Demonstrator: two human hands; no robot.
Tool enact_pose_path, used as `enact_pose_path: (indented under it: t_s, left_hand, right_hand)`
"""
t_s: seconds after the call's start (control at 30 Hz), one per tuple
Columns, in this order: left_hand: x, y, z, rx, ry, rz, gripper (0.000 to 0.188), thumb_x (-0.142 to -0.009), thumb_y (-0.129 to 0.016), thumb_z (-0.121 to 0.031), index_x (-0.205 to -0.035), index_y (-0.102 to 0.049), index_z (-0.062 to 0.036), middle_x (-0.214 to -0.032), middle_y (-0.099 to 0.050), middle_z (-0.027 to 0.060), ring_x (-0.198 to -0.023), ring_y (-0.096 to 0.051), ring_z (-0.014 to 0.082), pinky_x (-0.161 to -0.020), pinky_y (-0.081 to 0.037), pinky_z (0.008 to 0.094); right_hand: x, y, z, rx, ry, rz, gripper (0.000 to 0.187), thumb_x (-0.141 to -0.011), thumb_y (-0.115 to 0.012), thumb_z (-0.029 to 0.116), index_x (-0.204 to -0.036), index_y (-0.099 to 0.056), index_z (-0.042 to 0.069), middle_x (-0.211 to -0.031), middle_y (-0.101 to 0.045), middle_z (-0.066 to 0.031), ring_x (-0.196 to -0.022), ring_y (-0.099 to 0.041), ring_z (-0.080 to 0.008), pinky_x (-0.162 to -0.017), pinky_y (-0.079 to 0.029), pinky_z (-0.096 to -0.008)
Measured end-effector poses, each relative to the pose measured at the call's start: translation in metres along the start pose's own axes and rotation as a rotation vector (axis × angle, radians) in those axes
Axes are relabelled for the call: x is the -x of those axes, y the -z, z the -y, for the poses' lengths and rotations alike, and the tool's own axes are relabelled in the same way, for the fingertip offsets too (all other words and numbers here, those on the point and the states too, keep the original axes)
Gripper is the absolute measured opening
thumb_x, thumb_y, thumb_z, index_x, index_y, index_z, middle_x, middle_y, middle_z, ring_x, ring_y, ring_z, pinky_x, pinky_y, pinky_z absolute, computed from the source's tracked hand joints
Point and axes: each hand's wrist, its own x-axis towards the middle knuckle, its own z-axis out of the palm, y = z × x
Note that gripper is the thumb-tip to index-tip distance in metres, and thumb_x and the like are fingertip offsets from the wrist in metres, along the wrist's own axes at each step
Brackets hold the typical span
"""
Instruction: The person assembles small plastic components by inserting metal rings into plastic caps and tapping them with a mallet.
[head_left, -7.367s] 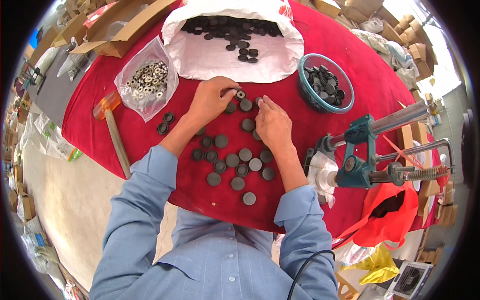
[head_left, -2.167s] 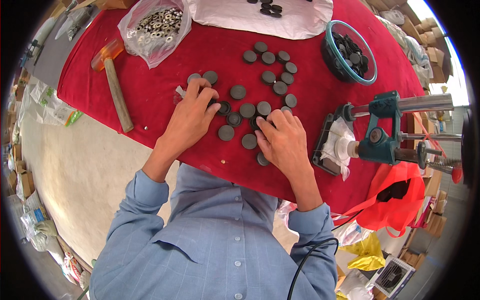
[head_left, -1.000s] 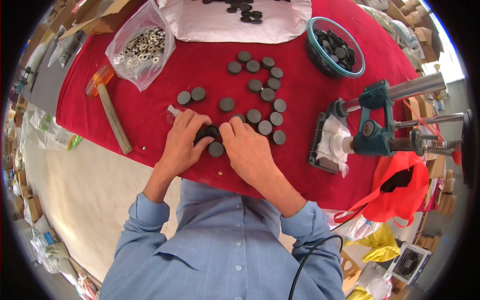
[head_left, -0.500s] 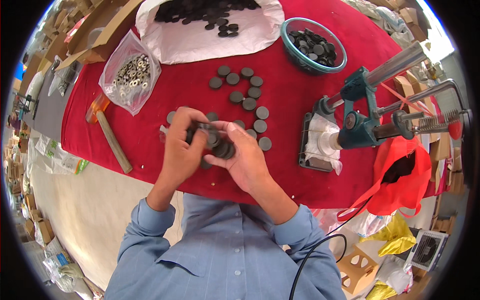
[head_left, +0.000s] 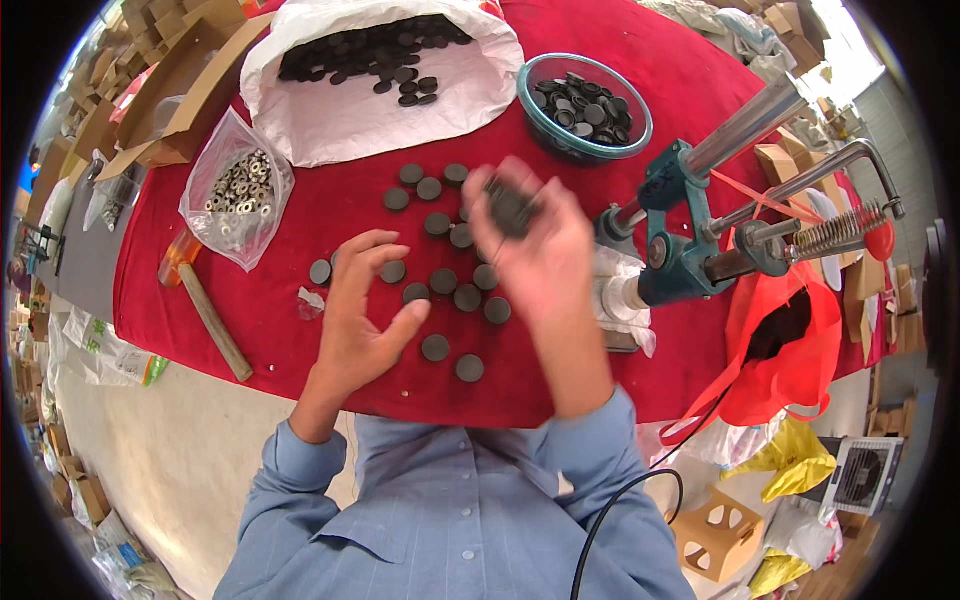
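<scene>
Over the red-covered table, my right hand is raised and blurred, its fingers curled round several black round caps. It hovers in front of the teal-rimmed bowl, which holds many similar caps. My left hand holds nothing; its thumb and fingers stand apart, palm toward the middle. Loose black caps lie flat between and beyond my hands, with two nearer the front edge. Part of the group is hidden behind my right hand.
A white sack spills black caps at the back. On the left are a clear bag of small metal rings, a hammer and a cardboard box. A green hand press stands right, near a red bag.
My hands have parted. My right hand has lifted up and right with the caps; my left has let go and opened. Caps formerly hidden beneath my hands now show on the table.
</scene>
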Motion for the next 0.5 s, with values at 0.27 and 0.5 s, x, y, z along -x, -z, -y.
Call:
enact_pose_path:
  t_s: [0.27,0.5]
  left_hand:
    - [0.072,0.036,0.038,-0.087,0.220,-0.056,0.074,-0.084,-0.090,-0.024,-0.147,-0.057,-0.0025,-0.160,-0.049,0.0223,-0.150,-0.048,0.0404,-0.121,-0.045,0.0492]
    - [0.093,0.032,0.037,-0.464,0.284,0.122,0.129,-0.072,-0.097,-0.061,-0.170,-0.034,-0.0034,-0.180,-0.018,0.0293,-0.167,-0.023,0.0495,-0.132,-0.029,0.0625]
  right_hand:
    - [-0.086,-0.006,0.055,0.366,0.528,-0.177,0.071,-0.119,-0.049,0.039,-0.163,-0.027,-0.012,-0.165,-0.040,-0.0354,-0.155,-0.044,-0.0481,-0.131,-0.037,-0.0575]
    - [0.049,0.034,0.011,1.009,0.572,-0.099,0.065,-0.117,-0.055,0.035,-0.160,-0.040,-0.012,-0.156,-0.053,-0.0316,-0.143,-0.060,-0.0432,-0.124,-0.048,-0.0490]
